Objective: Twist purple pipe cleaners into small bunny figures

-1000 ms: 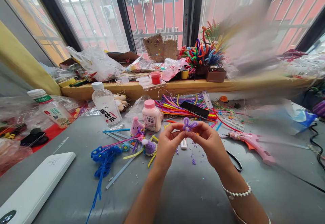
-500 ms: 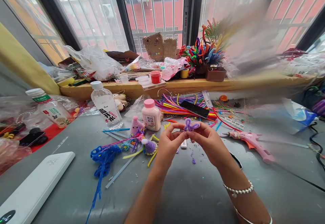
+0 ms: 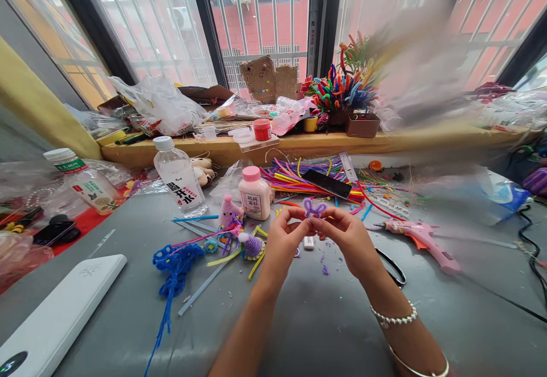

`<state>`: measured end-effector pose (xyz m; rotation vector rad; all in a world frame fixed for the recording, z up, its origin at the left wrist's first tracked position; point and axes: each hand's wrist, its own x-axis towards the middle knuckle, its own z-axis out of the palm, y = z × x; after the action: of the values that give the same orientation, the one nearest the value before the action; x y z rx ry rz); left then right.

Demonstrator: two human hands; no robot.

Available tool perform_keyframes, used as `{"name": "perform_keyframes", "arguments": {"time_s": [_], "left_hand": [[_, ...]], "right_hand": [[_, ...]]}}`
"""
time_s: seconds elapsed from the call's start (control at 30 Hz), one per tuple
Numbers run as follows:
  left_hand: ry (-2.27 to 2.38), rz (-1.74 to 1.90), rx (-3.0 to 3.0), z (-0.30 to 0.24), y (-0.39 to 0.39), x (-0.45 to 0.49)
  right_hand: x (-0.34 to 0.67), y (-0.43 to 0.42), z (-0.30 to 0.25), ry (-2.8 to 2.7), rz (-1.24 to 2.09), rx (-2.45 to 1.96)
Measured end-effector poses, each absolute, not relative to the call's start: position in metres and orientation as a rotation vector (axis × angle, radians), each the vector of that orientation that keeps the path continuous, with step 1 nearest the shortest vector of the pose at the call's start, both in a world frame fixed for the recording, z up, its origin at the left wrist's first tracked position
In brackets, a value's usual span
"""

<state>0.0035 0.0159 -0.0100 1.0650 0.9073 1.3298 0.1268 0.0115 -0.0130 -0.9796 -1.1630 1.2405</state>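
Observation:
Between the fingertips of both hands is a small purple pipe-cleaner shape (image 3: 315,208) with upright loops. My left hand (image 3: 288,237) pinches it from the left, and my right hand (image 3: 345,239) pinches it from the right; its lower part is hidden behind the fingers. Below the hands lie purple fuzz scraps (image 3: 325,269) and a small white block (image 3: 308,243). Left of my left hand are a purple crocheted hat-like piece (image 3: 251,247), a pink crocheted figure (image 3: 231,213) and a tangle of blue yarn (image 3: 176,266). A black loop (image 3: 395,269) lies by my right wrist.
A pink glue gun (image 3: 423,240) with its cord lies at the right. A pink-capped bottle (image 3: 255,193) and a water bottle (image 3: 179,177) stand behind. A dark phone (image 3: 327,183) rests on colourful pipe cleaners (image 3: 286,177). A white power bank (image 3: 64,314) is at front left.
Both hands have shifted slightly left with the purple pipe-cleaner shape, which has turned so its loops point more upward. My right forearm has moved left, showing more of the black loop.

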Motion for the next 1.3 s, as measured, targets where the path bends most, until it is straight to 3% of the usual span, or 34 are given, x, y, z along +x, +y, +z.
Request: {"name": "perform_keyframes", "arguments": {"time_s": [0.33, 1.0, 1.3], "left_hand": [[0.936, 1.369, 0.905, -0.0072, 0.0137, 0.006], [0.924, 1.382, 1.112, -0.0148, 0.0119, 0.0128], [0.873, 1.292, 0.978, -0.0073, 0.011, 0.0097]], "right_hand": [[0.125, 0.0108, -0.0173, -1.409, 0.743, -0.993], [0.1259, 0.0138, -0.0202, -1.391, 0.588, -1.166], [0.1277, 0.0143, -0.0178, -1.567, 0.662, -0.988]]}}
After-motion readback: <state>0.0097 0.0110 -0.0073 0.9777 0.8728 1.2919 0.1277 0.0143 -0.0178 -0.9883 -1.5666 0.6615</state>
